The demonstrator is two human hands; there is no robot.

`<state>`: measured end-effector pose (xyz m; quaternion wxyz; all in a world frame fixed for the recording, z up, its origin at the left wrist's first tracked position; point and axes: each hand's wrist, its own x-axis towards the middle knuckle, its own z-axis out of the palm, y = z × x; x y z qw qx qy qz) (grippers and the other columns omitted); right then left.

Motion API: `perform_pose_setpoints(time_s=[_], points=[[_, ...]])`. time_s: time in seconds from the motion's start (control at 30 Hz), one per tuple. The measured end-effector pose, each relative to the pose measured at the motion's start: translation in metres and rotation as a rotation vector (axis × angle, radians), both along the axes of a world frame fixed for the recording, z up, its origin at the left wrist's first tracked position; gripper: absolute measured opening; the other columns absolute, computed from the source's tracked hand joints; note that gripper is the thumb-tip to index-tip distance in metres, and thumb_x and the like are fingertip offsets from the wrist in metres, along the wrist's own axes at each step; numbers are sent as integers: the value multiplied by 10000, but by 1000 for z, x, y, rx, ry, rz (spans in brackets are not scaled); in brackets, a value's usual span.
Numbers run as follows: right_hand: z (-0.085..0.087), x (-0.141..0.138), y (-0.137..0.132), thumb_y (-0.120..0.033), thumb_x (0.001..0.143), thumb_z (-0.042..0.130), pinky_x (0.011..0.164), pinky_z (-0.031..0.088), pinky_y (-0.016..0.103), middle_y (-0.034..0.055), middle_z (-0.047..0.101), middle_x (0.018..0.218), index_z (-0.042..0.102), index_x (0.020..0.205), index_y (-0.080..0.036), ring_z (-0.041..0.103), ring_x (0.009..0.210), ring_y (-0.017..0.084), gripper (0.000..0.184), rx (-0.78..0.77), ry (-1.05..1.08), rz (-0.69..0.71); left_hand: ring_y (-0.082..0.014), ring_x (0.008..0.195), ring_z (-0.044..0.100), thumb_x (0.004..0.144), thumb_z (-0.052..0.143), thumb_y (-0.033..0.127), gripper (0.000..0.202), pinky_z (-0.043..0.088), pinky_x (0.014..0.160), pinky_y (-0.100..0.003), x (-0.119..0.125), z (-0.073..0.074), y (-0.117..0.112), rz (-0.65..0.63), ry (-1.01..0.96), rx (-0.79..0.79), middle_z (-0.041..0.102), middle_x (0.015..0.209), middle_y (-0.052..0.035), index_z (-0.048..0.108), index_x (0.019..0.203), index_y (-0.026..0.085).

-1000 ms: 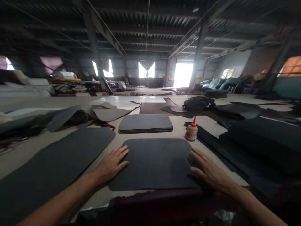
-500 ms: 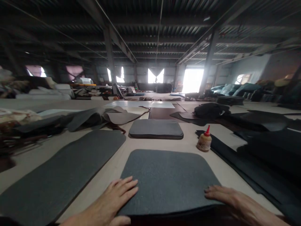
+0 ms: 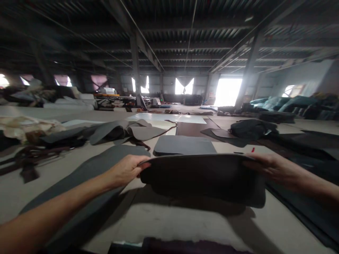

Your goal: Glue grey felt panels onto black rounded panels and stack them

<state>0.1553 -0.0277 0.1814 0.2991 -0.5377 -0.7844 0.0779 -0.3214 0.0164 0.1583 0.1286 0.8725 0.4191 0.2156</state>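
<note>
I hold a dark grey felt pad [image 3: 201, 176] with rounded corners up off the table, its near edge tilted toward me. My left hand [image 3: 125, 171] grips its left edge, fingers closed over it. My right hand [image 3: 267, 167] grips its right edge. A shadow lies on the table under the pad. Beyond it, a stack of similar grey pads [image 3: 184, 145] rests flat. Only the red tip of a glue bottle [image 3: 252, 150] shows above the lifted pad.
A long dark felt sheet [image 3: 87, 183] lies at left on the wide work table [image 3: 185, 222]. Black sheets [image 3: 304, 201] are stacked at right. Folded grey material [image 3: 124, 130] and a black bag [image 3: 250, 128] sit further back. Scraps lie at far left.
The pad lay flat under both open hands; now both hands have gripped its side edges and lifted it off the table. The view has tilted up and shifted left.
</note>
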Motion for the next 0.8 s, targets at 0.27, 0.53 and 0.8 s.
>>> perform_pose_setpoints(time_s=[0.27,0.53,0.8], points=[[67,-5,125,-552,932,547,594,405,282,53,653,719,739,998,-148,545,603,169,453,451,-60,-238,-283,1084,612,984,442,364,368,462,1025,-377,30,75,112,194,-128,590,666,1136,-99,689,1152,149],[13,-19,174,-263,1037,404,1050,453,352,118,661,1284,674,1278,-147,608,1199,238,380,883,-131,-242,-186,1424,340,789,359,41,637,237,1262,-380,27,28,187,189,-133,663,444,1491,-47,581,1379,131],[-138,-27,216,-8,788,463,1138,423,400,83,645,1328,746,1185,-207,600,1241,248,526,84,-132,-196,-265,1316,498,752,376,31,606,370,1190,-446,29,-108,230,295,-56,136,527,1406,-129,684,1269,103]])
